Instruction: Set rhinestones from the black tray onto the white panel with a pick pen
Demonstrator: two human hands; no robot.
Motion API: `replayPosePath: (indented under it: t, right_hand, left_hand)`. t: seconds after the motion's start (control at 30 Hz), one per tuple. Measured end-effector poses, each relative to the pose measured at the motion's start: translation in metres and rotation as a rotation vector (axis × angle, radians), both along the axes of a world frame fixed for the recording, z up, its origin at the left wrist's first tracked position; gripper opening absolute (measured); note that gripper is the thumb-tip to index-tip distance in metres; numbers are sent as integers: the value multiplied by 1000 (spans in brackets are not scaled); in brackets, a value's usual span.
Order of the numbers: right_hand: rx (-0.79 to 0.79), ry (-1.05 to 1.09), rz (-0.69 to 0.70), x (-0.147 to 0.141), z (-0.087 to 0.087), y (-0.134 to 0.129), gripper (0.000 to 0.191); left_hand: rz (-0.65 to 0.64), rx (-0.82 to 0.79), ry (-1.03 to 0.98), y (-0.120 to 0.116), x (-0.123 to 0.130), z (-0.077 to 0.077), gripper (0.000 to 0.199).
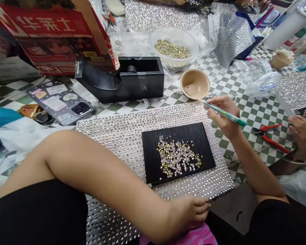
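My right hand (224,117) is shut on a green wax-tipped pick pen (225,113), raised just above the far edge of a rhinestone-covered sheet (117,149). On that sheet lies a black ridged tray (173,133) holding a loose pile of clear and gold rhinestones (178,156). My left hand (188,216) rests on the sheet's near edge, fingers loosely curled and holding nothing. My left forearm hides the sheet's lower left part. A beige cup (195,83) with a few gold beads stands beyond the pen's tip.
A white bowl of gold beads (173,47) and a black tape dispenser (122,80) stand on the checkered cloth (257,112) beyond the sheet. Red-handled pliers (270,136) lie near another person's hand (303,136). A phone (61,102) and a red cardboard box (48,34) lie left.
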State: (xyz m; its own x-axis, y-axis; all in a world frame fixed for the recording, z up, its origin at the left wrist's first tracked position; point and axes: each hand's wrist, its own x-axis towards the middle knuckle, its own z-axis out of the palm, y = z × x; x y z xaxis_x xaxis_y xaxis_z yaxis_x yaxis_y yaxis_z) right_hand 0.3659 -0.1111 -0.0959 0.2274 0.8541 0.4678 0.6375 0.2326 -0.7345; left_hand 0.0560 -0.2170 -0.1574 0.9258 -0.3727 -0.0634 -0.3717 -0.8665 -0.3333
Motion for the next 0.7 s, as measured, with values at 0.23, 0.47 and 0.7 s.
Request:
replayPosePath:
  t: [0.23, 0.47, 0.7]
  right_hand:
    - [-26, 96, 90, -13, 5, -8, 8]
    - [-111, 141, 256, -38, 21, -22, 14]
    - [-212, 91, 359, -50, 21, -22, 19]
  left_hand:
    - [-86, -113, -26, 17, -7, 32, 55]
    - [-8, -300, -155, 60, -19, 52, 52]
    - [48, -489, -192, 62, -26, 47, 43]
